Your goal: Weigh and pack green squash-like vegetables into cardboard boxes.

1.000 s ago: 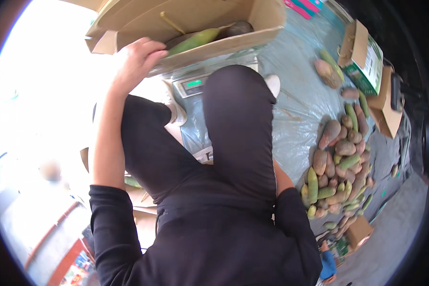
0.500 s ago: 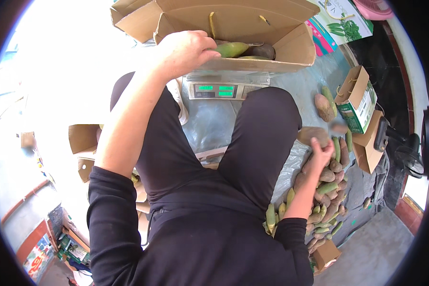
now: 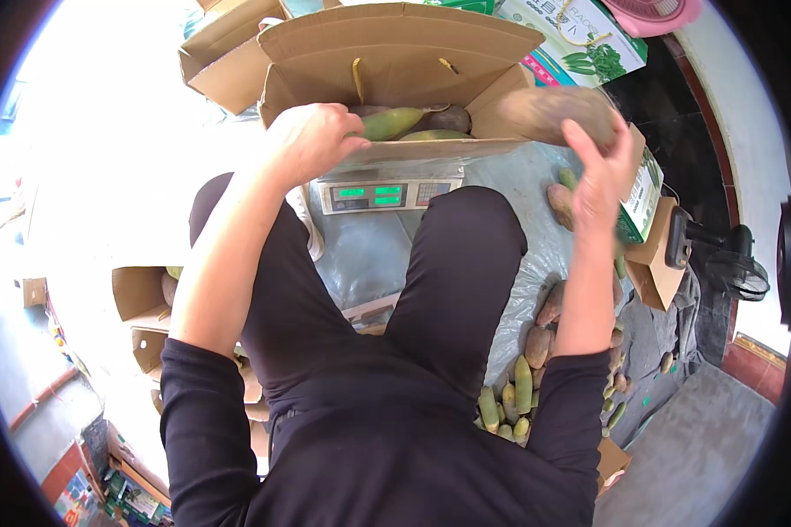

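My left hand (image 3: 312, 139) is at the near left corner of an open cardboard box (image 3: 395, 53), closed around the end of a green radish (image 3: 394, 123) inside it. The radish lies beside a dark round root and another green one. Over the box's right end, my right hand (image 3: 599, 171) grips a large brown-skinned root vegetable (image 3: 567, 114), blurred by motion. The box rests on a digital scale (image 3: 387, 195) with lit green displays, in front of my knees.
At right, brown roots (image 3: 538, 344) and green radishes (image 3: 524, 385) lie piled on plastic sheeting. Beyond them stand a green-and-white carton (image 3: 643, 198) and a small black fan (image 3: 736, 270). More open cartons (image 3: 141, 294) are at left. A printed carton (image 3: 580, 39) lies far right.
My right hand has lifted the brown root from beside the pile up to the box's right end. The left hand stays at the box. The whole view has shifted slightly.
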`<state>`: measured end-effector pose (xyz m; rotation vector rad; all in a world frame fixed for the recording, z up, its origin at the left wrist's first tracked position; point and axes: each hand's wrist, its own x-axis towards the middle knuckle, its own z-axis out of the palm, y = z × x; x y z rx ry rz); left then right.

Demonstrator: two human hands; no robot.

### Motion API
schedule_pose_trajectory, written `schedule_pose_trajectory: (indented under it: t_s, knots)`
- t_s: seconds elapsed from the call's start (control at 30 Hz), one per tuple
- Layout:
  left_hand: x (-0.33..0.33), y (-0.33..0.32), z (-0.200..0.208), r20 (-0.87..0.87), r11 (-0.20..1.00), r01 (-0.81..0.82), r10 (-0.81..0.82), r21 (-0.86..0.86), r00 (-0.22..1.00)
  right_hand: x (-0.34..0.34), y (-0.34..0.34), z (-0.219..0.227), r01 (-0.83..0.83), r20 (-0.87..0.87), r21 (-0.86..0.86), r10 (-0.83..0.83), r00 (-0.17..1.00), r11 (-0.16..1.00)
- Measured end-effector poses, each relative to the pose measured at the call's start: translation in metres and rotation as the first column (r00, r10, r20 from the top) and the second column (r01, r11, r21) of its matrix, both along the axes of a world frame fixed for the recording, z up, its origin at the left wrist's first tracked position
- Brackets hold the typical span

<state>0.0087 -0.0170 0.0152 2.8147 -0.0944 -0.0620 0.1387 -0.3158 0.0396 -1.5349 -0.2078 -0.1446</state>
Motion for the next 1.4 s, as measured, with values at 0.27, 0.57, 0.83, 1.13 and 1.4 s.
schedule_pose_trajectory:
  t_s: [0.27, 0.57, 0.83, 1.13, 1.4]
  knots:
    - [0.004, 0.005, -0.005, -0.067, 0.999, -0.033, 0.03, -0.04, 0.997, 0.025, 0.038, -0.042, -0.104, -0.229, -0.319, 0.03, 0.973, 0.942]
    - [0.002, 0.007, -0.001, -0.034, 0.998, -0.053, 0.052, -0.014, 0.998, -0.024, -0.068, -0.112, 0.032, -0.223, -0.339, -0.113, 0.968, 0.94]
    - [0.001, 0.002, -0.008, 0.036, 0.999, -0.041, 0.041, -0.01, 0.998, -0.173, -0.183, -0.284, -0.171, -0.605, -0.456, -0.164, 0.779, 0.873]
    - [0.006, -0.004, 0.001, -0.016, 0.999, -0.049, 0.049, -0.004, 0.999, -0.235, -0.202, -0.328, 0.021, -0.846, 0.011, -0.002, 0.534, 1.0]
    - [0.008, -0.004, 0.002, -0.049, 0.997, -0.076, 0.075, 0.0, 0.996, -0.239, -0.195, -0.334, 0.03, -0.861, 0.068, 0.044, 0.506, 0.997]
